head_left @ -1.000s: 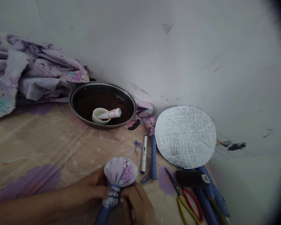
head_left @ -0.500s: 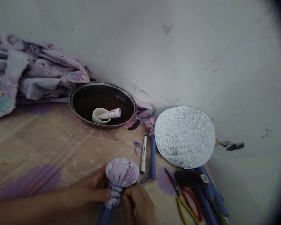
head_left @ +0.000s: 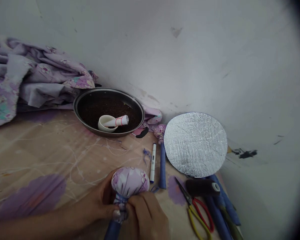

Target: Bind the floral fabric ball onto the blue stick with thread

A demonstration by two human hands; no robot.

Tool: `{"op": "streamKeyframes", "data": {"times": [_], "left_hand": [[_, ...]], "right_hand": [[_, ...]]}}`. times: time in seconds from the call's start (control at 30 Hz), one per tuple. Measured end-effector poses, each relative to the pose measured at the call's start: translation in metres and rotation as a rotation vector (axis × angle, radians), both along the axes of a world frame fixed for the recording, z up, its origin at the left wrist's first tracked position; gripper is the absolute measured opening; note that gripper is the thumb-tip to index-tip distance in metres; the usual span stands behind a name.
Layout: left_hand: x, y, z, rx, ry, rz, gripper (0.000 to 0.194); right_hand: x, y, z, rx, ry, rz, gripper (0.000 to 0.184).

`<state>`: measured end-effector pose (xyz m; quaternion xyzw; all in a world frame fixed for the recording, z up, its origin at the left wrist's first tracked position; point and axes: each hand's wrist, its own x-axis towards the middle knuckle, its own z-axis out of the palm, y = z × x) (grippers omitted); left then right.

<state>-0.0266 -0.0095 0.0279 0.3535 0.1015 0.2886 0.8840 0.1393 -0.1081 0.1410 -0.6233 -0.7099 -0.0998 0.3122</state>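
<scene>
Here, the left hand [head_left: 100, 203] and the right hand [head_left: 143, 215] both pinch the tied neck of a round purple flowered cloth ball on a blue stick [head_left: 130, 181], fingers closed tight around it. It stands low on the surface [head_left: 52, 156], beside a white marker pen [head_left: 153, 162].

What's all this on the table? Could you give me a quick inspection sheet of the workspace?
Surface: table under a beige cloth with purple blotches.
Job's things: floral cloth ball tied onto a blue stick.
Clutter: dark pan of brown grains with a white cup; white marker; second blue stick; silver foil disc; scissors; dark thread spool; heaped floral fabric.
Grippers: left hand and right hand both pinch the ball's neck.
Cables: nothing seen.
Surroundings: scuffed white wall.
</scene>
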Motion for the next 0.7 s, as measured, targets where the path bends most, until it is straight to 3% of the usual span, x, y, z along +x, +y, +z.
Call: {"op": "streamKeyframes", "data": {"times": [0.2, 0.4, 0.5, 0.57, 0.7], "left_hand": [[0.008, -0.001, -0.013, -0.009, -0.002, 0.035, 0.118], [0.007, -0.002, -0.015, 0.031, -0.037, 0.033, 0.097], [0.007, -0.005, -0.021, 0.048, -0.038, 0.039, 0.106], [0.008, -0.006, -0.02, 0.053, -0.009, 0.044, 0.11], [0.005, 0.0, 0.005, 0.053, 0.029, 0.024, 0.104]], "right_hand": [[-0.009, 0.008, -0.004, 0.03, -0.178, -0.06, 0.037], [-0.033, 0.022, -0.026, 0.267, -0.033, -0.207, 0.046], [-0.031, 0.024, -0.011, 0.254, 0.087, -0.138, 0.035], [-0.022, 0.021, 0.009, 0.144, 0.206, -0.058, 0.028], [-0.002, 0.011, 0.051, 0.013, 0.612, 0.011, 0.029]]}}
